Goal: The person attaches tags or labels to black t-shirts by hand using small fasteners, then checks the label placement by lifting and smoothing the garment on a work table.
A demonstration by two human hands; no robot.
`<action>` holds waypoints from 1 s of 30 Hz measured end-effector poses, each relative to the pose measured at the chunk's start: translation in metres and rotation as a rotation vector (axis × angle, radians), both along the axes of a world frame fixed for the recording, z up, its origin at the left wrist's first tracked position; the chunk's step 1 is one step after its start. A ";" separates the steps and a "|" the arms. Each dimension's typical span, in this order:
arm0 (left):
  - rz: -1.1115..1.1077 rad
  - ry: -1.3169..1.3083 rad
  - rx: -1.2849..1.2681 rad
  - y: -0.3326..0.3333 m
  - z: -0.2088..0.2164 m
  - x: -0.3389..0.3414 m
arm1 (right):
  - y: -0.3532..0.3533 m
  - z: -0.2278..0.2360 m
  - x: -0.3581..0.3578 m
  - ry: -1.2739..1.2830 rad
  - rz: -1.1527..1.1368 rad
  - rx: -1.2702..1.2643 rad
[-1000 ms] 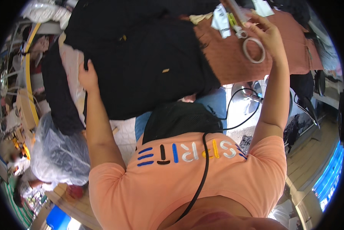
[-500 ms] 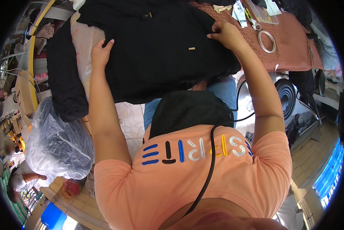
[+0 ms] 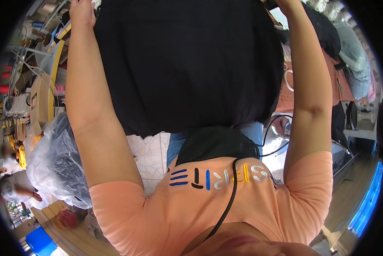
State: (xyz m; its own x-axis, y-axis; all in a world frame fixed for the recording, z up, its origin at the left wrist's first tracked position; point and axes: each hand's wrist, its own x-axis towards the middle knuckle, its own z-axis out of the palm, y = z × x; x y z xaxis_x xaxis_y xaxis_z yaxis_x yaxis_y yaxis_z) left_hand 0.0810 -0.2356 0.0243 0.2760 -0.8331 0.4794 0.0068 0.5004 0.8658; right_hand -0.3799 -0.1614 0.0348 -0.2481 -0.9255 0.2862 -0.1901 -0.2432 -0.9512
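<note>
A black shirt (image 3: 189,64) hangs spread out between my raised arms, its lower edge curving down in front of my lap. At the upper left, my left hand (image 3: 83,13) is closed at the shirt's edge, its fingertips cut off by the top of the picture. My right hand (image 3: 288,4) grips the opposite upper side and is only partly in view. The shirt's upper end lies outside the picture. Its cloth hides most of the table behind it.
A brown-covered table (image 3: 338,81) extends to the right, with a white ring (image 3: 288,80) on it. Clear plastic wrapping (image 3: 57,162) bulges at the left, beside a cardboard box (image 3: 39,100). A black cable (image 3: 233,192) runs down my front. Another person (image 3: 16,187) is at the far left.
Both hands have moved up and outward, lifting the black shirt off the table. It lay flat with small gold-coloured tags showing; now it hangs with plain cloth toward me.
</note>
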 end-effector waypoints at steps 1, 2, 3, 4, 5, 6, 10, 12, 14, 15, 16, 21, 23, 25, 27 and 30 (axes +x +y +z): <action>0.052 -0.030 0.019 0.001 -0.009 -0.022 | 0.000 -0.002 0.007 0.078 -0.058 -0.067; 0.014 -0.206 0.049 0.011 -0.023 -0.038 | 0.009 -0.005 0.007 0.260 -0.072 -0.117; -0.024 -0.380 0.081 0.033 -0.047 -0.050 | 0.028 -0.009 0.010 0.445 -0.077 -0.158; -0.062 -0.555 0.108 0.064 -0.067 -0.063 | 0.058 -0.014 0.014 0.467 0.083 -0.183; -0.234 -0.647 0.070 0.103 -0.087 -0.096 | 0.089 -0.012 0.009 0.692 0.105 -0.056; -0.337 -0.725 0.228 0.138 -0.104 -0.112 | 0.125 -0.015 0.012 0.676 0.047 0.108; -0.575 -0.854 0.151 0.240 -0.159 -0.167 | 0.176 -0.096 -0.071 0.565 0.196 0.142; -0.641 -0.905 0.106 0.272 -0.173 -0.194 | 0.205 -0.110 -0.081 0.568 0.103 0.154; -0.706 -0.981 0.018 0.288 -0.180 -0.221 | 0.227 -0.121 -0.096 0.521 0.023 0.174; -0.736 -1.029 -0.020 0.293 -0.182 -0.234 | 0.237 -0.122 -0.098 0.506 -0.005 0.189; -0.745 -1.047 -0.055 0.293 -0.188 -0.244 | 0.247 -0.121 -0.095 0.491 -0.027 0.196; -0.495 -1.029 -0.010 0.279 -0.205 -0.322 | 0.266 -0.127 -0.090 0.473 -0.084 0.069; -0.393 -1.085 0.020 0.275 -0.202 -0.346 | 0.262 -0.131 -0.080 0.451 -0.048 0.068; -0.519 -1.128 0.054 0.275 -0.208 -0.360 | 0.266 -0.126 -0.072 0.509 -0.041 0.072; -0.561 -1.044 -0.008 0.268 -0.219 -0.362 | 0.270 -0.121 -0.070 0.512 -0.037 0.101; -0.692 -0.407 0.313 0.244 -0.222 -0.347 | 0.273 -0.124 -0.075 0.473 -0.064 0.123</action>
State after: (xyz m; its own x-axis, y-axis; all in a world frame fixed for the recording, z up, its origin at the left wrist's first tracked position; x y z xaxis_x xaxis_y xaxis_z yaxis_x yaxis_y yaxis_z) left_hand -0.2656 0.0086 -0.1979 -0.4858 -0.8609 0.1514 -0.1186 0.2365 0.9644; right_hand -0.4546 0.1112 -0.0897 -0.1749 -0.9467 0.2706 -0.6193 -0.1079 -0.7777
